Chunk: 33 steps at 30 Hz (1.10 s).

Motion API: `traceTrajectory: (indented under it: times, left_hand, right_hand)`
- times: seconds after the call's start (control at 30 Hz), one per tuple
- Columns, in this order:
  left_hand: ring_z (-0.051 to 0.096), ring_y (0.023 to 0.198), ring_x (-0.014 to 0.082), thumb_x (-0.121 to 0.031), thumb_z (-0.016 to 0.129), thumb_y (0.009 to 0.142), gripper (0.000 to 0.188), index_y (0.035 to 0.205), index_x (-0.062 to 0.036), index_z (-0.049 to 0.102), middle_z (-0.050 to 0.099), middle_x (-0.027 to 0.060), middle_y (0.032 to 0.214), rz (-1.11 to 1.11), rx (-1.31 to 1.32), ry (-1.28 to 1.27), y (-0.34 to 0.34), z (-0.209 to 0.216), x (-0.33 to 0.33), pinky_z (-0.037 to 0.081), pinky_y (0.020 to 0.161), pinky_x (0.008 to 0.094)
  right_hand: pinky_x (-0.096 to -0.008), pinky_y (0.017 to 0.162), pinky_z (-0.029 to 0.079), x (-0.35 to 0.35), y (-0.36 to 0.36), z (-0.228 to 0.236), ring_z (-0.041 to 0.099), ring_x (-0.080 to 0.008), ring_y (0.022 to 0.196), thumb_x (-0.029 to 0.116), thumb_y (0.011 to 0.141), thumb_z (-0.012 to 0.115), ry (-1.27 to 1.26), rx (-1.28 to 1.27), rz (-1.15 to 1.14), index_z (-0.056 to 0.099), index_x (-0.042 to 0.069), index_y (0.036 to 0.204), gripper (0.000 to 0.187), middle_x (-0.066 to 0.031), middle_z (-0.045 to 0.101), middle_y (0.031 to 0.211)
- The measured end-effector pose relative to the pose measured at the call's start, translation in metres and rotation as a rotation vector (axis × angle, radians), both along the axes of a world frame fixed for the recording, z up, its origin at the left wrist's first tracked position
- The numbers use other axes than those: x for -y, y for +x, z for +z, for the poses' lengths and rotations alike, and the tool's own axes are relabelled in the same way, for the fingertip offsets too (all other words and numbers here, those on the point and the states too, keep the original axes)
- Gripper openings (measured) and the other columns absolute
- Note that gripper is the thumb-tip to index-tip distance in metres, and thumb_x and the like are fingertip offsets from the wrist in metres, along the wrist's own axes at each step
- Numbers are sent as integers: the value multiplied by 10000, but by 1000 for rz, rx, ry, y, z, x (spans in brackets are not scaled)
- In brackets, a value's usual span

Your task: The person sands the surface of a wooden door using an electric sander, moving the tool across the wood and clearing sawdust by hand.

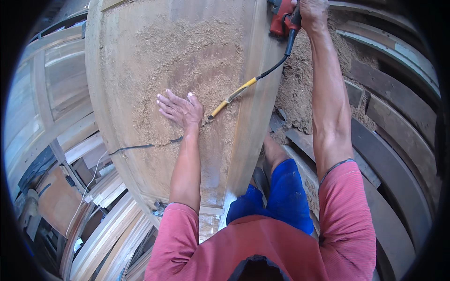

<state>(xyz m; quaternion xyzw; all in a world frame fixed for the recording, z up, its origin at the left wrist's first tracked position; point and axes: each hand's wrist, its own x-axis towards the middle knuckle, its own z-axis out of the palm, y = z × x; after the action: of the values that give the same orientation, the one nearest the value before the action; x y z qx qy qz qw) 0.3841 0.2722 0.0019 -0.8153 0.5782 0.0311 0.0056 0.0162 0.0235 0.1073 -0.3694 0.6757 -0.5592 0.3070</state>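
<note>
A large wooden door panel (255,112) lies in front of me, its middle strewn with wood shavings (187,40). My left hand (182,110) rests on the panel among the shavings, fingers stretched out and holding nothing. At the top right, my right hand (314,13) is wrapped round the handle of a red electric planer (281,18) at the panel's right edge. The planer is cut off by the picture's top, so its sole is hidden. Its dark cord (289,44), sleeved in yellow (240,90), runs down across the panel, passing behind my left wrist.
Stacked boards (398,122) line the right side, beside a heap of shavings (295,89). Framed panels (51,84) stand at the left, with timber strips (110,234) below. A thin white cable (86,189) hangs there. My leg (274,152) is close to the panel's right edge.
</note>
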Motion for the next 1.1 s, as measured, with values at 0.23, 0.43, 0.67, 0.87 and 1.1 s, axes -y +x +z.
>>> traceTrajectory:
  times: [0.23, 0.43, 0.67, 0.87, 1.1]
  left_hand:
    - [86, 1537, 527, -458, 539, 978, 874, 1601, 7, 138, 94, 373, 1642, 20, 40, -43, 12, -9, -7, 64, 1233, 634]
    - [47, 1534, 556, -563, 488, 983, 938, 1606, 38, 126, 61, 388, 1645, 10, -29, -12, 11, 9, -3, 31, 1225, 658]
    - [-175, 1557, 445, -651, 488, 971, 1094, 1613, 60, -41, -140, 317, 1673, -526, -53, 350, -64, 56, -105, -89, 1234, 618]
    - [-78, 1567, 475, -653, 683, 862, 1211, 1606, 74, 64, -3, 333, 1680, -513, -300, 217, -103, 30, -153, -36, 1247, 608]
    - [-46, 1565, 493, -652, 703, 845, 1212, 1641, -17, 46, -12, 347, 1675, -334, -274, 295, -95, 36, -104, -17, 1244, 622]
  right_hand:
    - [-245, 510, 434, -150, 18, 39, 507, -58, 552, 529, 1076, 464, 160, 183, 114, 666, 43, 1105, 527, 29, 562, 710]
    - [-238, 524, 448, -325, 28, 60, 539, -60, 588, 550, 1045, 516, 302, 273, 119, 629, 29, 1092, 535, 21, 571, 721]
    - [-245, 530, 462, -476, 42, 58, 552, -75, 585, 577, 1037, 514, 381, 310, 80, 605, 17, 1076, 569, 8, 565, 707]
    - [-248, 550, 485, -535, 57, 62, 567, -78, 607, 567, 1031, 546, 393, 365, 31, 606, 7, 1097, 567, -12, 580, 736]
    - [-240, 550, 472, -569, 71, 44, 562, -77, 609, 555, 1025, 571, 343, 422, 73, 607, 9, 1113, 554, -17, 595, 755]
